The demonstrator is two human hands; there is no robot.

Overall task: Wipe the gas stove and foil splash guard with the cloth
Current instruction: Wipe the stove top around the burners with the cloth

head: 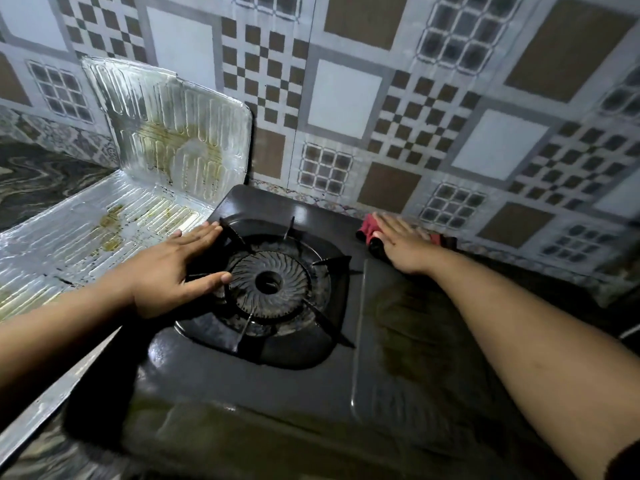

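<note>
A black single-burner gas stove (277,382) fills the middle of the view, its round burner (270,284) ringed by a pan support. My left hand (169,268) lies flat on the stove's left edge, thumb touching the burner, holding nothing. At the stove's far right corner, my right hand (403,242) presses flat on a red cloth (369,228), which pokes out from both sides of the palm. The foil splash guard (180,133) stands to the left with yellow grease stains; one panel is upright against the wall, another lies flat on the counter.
A patterned tiled wall (415,98) rises right behind the stove. A dark marbled countertop (41,178) shows at the far left beyond the foil. The right side past the stove is dark and unclear.
</note>
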